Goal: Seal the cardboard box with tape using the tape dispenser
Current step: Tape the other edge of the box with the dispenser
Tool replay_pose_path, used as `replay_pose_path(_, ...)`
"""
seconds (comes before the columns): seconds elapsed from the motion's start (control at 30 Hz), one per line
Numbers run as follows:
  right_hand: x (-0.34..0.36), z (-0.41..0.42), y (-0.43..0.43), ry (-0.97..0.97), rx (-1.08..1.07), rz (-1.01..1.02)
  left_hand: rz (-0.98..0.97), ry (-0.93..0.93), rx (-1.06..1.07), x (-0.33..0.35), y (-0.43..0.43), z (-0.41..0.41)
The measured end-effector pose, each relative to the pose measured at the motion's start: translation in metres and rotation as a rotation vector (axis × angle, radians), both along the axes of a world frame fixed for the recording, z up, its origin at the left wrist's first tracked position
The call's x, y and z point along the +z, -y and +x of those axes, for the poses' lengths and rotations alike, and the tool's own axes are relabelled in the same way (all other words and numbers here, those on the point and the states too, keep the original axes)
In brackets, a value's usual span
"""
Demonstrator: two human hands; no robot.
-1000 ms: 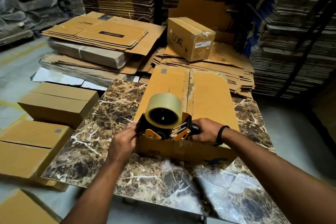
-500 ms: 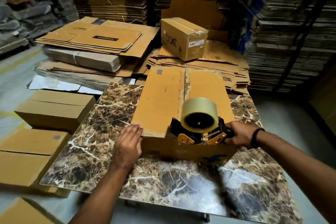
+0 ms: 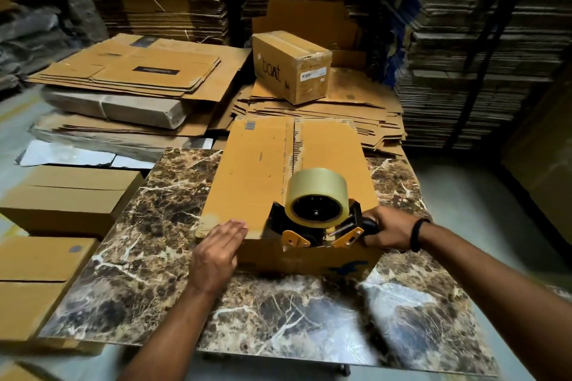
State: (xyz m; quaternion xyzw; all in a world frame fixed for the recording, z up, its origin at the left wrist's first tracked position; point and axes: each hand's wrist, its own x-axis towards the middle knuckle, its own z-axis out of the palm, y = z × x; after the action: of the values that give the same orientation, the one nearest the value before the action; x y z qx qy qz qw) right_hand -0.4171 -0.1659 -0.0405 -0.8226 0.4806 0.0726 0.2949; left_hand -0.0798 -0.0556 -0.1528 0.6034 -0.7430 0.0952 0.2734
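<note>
Taping looks barely begun: right hand point(image 3: 391, 232) grips black-and-orange tape dispenser point(image 3: 315, 221) at the near edge of the brown cardboard box point(image 3: 253, 170), left hand point(image 3: 216, 254) flat against it; next, pull along centre seam point(image 3: 294, 151).

"boat" on the side of the small sealed box point(image 3: 291, 66), its white label point(image 3: 312, 74) unreadable
</note>
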Motion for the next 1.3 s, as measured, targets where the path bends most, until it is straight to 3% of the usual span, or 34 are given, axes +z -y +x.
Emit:
replay_pose_path(0.3,-0.002,-0.085,-0.003,-0.055,-0.097,-0.044,-0.023,-0.005,0.052,0.003,0.002,-0.008)
replay_pose_path(0.6,-0.018,-0.087,-0.006,0.005,-0.146,-0.009,0.147,0.108,0.069,0.017,0.011,-0.059)
replay_pose_path(0.73,-0.021,-0.087,-0.005,0.035,-0.155,0.001,0.191,0.176,-0.042,0.025,0.020,-0.077)
replay_pose_path(0.97,-0.021,-0.103,-0.014,0.192,-0.175,0.022,0.085,0.052,-0.081,0.023,0.021,-0.076)
replay_pose_path(1.2,-0.017,-0.153,-0.020,0.114,-0.326,0.031,0.090,0.047,-0.054,0.023,0.026,-0.077)
replay_pose_path(1.3,-0.024,-0.151,-0.020,0.111,-0.352,0.040,0.100,0.134,-0.089,0.023,0.027,-0.081)
